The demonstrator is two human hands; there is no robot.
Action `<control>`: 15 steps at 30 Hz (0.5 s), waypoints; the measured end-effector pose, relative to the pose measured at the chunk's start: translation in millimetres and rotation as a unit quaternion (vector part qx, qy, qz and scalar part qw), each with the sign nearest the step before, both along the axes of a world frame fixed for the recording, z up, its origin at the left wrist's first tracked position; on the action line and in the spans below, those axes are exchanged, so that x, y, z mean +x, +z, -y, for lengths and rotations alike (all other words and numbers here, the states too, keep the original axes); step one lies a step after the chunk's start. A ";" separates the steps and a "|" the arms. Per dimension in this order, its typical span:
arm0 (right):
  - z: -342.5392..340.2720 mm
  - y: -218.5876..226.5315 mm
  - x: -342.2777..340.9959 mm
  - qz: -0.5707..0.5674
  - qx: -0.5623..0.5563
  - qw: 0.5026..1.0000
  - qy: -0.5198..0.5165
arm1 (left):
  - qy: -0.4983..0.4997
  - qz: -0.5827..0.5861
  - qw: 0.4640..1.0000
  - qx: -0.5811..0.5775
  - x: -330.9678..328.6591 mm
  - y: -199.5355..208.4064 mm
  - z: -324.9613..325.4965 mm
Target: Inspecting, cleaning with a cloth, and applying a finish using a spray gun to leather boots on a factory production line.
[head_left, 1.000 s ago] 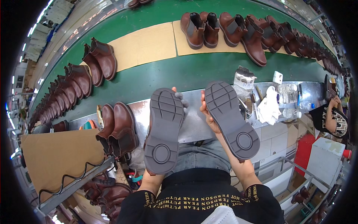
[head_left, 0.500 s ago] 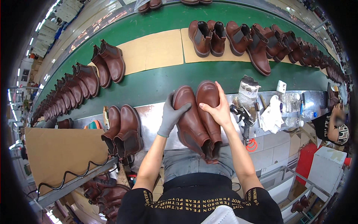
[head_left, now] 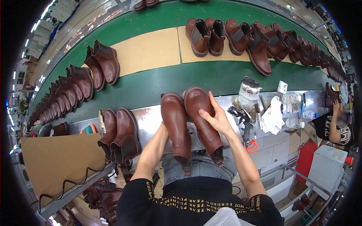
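Observation:
Two brown leather ankle boots are held up before me, toes away from me, their vamps spread apart. My right hand (head_left: 220, 121) grips the right boot (head_left: 199, 107), thumb on its upper and fingers round the far side and beneath. Behind the left boot (head_left: 173, 116) is my left hand, almost wholly hidden; its forearm (head_left: 152, 145) runs up to that boot's outer side and it supports the boot from below. The shafts hang down toward my lap. On the metal bench edge (head_left: 151, 115) to the left stands another pair of brown boots (head_left: 126, 130).
Rows of brown boots (head_left: 71, 88) line the green belt (head_left: 151, 84), with cardboard sheets (head_left: 151, 52) under some. At right lie a black hand tool (head_left: 245, 122), a white cloth (head_left: 273, 116), clear bottles (head_left: 294, 122) and pens. A cardboard panel (head_left: 60, 165) stands at left; a co-worker (head_left: 333, 126) is far right.
The boots have parted and turned, the left one swinging left. My gloved left hand has slipped from its upper to behind it. The right hand has moved slightly down and nearer.

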State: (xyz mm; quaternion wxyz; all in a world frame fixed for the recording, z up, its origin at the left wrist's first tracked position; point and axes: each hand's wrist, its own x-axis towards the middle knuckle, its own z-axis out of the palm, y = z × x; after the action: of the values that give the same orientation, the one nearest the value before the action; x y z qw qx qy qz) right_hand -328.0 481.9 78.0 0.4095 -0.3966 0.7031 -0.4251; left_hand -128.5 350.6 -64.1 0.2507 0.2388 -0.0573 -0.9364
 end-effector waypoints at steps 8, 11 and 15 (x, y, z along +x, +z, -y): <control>-133.3 -17.4 -26.6 -0.301 0.003 0.869 -0.392 | 0.034 0.041 0.999 -0.003 10.3 -21.5 -1.7; -174.9 -59.2 -77.1 -0.188 0.081 0.935 -0.288 | 0.048 0.055 0.997 0.005 8.6 -33.3 -12.5; -138.8 -56.8 -82.0 -0.076 0.123 0.976 -0.162 | 0.074 0.071 0.995 -0.001 -28.8 -49.7 12.7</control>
State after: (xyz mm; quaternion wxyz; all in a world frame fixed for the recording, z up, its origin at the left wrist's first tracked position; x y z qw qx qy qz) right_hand -410.0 620.7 21.2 0.3262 -0.2549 0.8342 -0.3644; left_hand -157.3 337.8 -113.8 0.3152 0.3078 -0.0582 -0.8958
